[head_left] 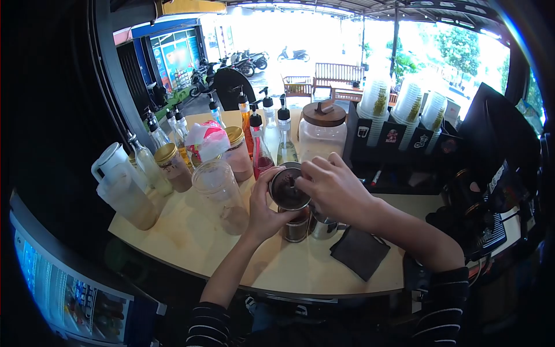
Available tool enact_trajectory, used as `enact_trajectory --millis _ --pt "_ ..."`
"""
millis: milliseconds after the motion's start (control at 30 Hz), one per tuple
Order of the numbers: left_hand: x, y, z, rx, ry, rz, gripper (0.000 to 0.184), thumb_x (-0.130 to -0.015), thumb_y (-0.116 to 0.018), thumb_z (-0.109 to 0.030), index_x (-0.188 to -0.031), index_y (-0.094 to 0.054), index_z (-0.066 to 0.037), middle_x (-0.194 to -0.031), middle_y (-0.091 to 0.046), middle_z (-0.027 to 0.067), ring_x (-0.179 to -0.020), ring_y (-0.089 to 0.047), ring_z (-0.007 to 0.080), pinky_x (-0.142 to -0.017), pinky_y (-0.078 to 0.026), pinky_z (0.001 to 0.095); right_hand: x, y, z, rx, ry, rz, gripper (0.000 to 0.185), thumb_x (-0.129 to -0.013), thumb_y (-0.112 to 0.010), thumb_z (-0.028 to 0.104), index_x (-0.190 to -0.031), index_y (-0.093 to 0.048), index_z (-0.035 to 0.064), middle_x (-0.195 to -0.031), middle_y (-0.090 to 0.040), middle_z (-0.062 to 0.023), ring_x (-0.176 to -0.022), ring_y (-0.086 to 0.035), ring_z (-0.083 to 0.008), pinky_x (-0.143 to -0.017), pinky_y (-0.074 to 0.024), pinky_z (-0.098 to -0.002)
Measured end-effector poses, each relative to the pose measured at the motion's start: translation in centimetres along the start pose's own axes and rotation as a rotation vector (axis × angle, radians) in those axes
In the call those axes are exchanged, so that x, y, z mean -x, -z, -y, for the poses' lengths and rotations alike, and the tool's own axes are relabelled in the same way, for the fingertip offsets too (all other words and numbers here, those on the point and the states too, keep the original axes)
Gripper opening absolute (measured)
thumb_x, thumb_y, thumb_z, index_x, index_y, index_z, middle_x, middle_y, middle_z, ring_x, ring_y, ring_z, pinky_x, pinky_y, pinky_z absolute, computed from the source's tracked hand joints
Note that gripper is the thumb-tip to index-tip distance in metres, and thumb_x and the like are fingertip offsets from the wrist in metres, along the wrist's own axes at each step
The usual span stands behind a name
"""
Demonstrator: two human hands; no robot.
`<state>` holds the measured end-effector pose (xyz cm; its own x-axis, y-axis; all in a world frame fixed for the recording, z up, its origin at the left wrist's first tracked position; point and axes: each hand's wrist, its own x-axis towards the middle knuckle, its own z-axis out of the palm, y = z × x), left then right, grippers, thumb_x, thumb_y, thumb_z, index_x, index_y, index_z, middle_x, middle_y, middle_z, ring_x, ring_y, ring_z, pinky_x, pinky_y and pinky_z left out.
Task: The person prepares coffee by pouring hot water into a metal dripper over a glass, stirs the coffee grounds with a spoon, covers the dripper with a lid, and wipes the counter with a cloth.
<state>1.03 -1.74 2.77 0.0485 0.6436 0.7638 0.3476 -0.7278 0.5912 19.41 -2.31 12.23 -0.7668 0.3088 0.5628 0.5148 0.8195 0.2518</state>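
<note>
No wording can be read for certain. Small marks on the gold-lidded jar, the stacked clear cups, the black cup holder's stickers and the pale tag are too blurred.

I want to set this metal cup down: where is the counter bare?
The counter is bare along its front, between clear jar and dark cloth, and between that jar and the frosted pitcher. It looks crowded under the metal cup and behind, among pump bottles.
</note>
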Motion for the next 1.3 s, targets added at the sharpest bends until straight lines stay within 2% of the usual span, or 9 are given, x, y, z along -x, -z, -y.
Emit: enact_trajectory --millis 200,400,500,600,700,833,1133,1200,1300 --pt "0.2 -0.2 0.2 0.023 0.007 -0.023 0.082 -0.054 -0.088 -0.019 -0.123 -0.046 -0.006 -0.123 -0.053 0.0112 -0.115 -0.051 0.0267 -0.1 -0.04 0.038 -0.1 0.3 0.7 0.014 -0.102 0.069 0.022 -0.064 -0.068 0.012 -0.086 -0.064 0.0062 -0.095 -0.056 -0.006 -0.097 -0.056 -0.0192 -0.08 -0.0409 -0.034" --pt "0.2 0.0 -0.1 -0.028 -0.006 -0.014 0.082 -0.054 -0.088 -0.021 -0.123 -0.046 -0.007 -0.123 -0.054 0.0106 -0.115 -0.052 0.0281 -0.1 -0.037 0.039 -0.4 1.1 0.7 0.031 -0.01 0.15 0.025 -0.061 -0.07 0.014 -0.084 -0.064 0.0066 -0.095 -0.057 -0.0049 -0.096 -0.056 -0.0188 -0.078 -0.0411 -0.0334" --pt "0.1 -0.1 -0.2 0.003 0.007 -0.03 0.083 -0.053 -0.088 -0.022 -0.123 -0.046 -0.007 -0.123 -0.053 0.0108 -0.116 -0.051 0.028 -0.1 -0.037 0.0391 -0.6 1.4 0.1 0.066 -0.019 0.063 0.023 -0.062 -0.069 0.014 -0.083 -0.063 0.0069 -0.095 -0.057 -0.0043 -0.095 -0.055 -0.0188 -0.078 -0.0405 -0.0336" --pt "0.3 -0.2 0.1 -0.01 0.028 -0.031 0.084 -0.053 -0.088 -0.023 -0.123 -0.045 -0.007 -0.123 -0.053 0.0109 -0.115 -0.05 0.0282 -0.099 -0.038 0.0394 -0.4 1.4 0.7 0.039 0.012 0.139 0.023 -0.062 -0.069 0.014 -0.082 -0.062 0.0064 -0.094 -0.056 -0.0045 -0.094 -0.055 -0.0187 -0.078 -0.0399 -0.033" --pt "0.5 -0.6 0.0 -0.006 0.026 -0.062 0.085 -0.053 -0.088 -0.023 -0.124 -0.044 -0.007 -0.122 -0.053 0.0108 -0.114 -0.05 0.0285 -0.099 -0.038 0.0398 -0.4 1.2 0.3 0.093 -0.013 0.044 0.021 -0.063 -0.067 0.013 -0.082 -0.062 0.0054 -0.094 -0.056 -0.0052 -0.095 -0.055 -0.0186 -0.078 -0.0398 -0.0331" --pt "0.3 -0.7 0.1 0.013 0.035 -0.072 0.085 -0.054 -0.088 -0.023 -0.125 -0.044 -0.007 -0.122 -0.053 0.0107 -0.113 -0.051 0.0289 -0.098 -0.039 0.0401 -0.4 1.0 0.8 0.04 0.009 0.069 0.021 -0.063 -0.066 0.01 -0.083 -0.061 0.0047 -0.093 -0.055 -0.006 -0.095 -0.054 -0.0185 -0.078 -0.0396 -0.0326" --pt "0.0 -0.3 0.3 0.001 -0.007 -0.005 0.085 -0.054 -0.087 -0.021 -0.126 -0.044 -0.008 -0.126 -0.051 0.01 -0.119 -0.047 0.0285 -0.102 -0.032 0.0404 -0.1 0.5 0.3 -0.029 -0.052 0.053 0.023 -0.063 -0.065 0.007 -0.085 -0.06 0.0031 -0.093 -0.053 -0.0075 -0.098 -0.053 -0.0209 -0.081 -0.0399 -0.034" --pt "-0.2 -0.1 0.3 -0.016 -0.041 0.002 0.084 -0.054 -0.087 -0.02 -0.126 -0.044 -0.009 -0.126 -0.052 0.0095 -0.12 -0.047 0.0283 -0.102 -0.031 0.041 -0.1 0.0 -0.1 -0.001 -0.064 -0.026 0.026 -0.062 -0.067 0.008 -0.086 -0.059 0.0033 -0.093 -0.053 -0.0076 -0.099 -0.052 -0.0209 -0.082 -0.0398 -0.0344" --pt "-0.2 0.3 0.2 -0.034 -0.056 0.017 0.084 -0.055 -0.087 -0.02 -0.126 -0.045 -0.01 -0.126 -0.052 0.0085 -0.121 -0.047 0.0271 -0.102 -0.03 0.0403 0.1 0.6 0.5 -0.053 -0.06 0.081 0.029 -0.061 -0.069 0.009 -0.087 -0.059 0.0035 -0.094 -0.053 -0.0073 -0.098 -0.052 -0.0211 -0.083 -0.0395 -0.0347"
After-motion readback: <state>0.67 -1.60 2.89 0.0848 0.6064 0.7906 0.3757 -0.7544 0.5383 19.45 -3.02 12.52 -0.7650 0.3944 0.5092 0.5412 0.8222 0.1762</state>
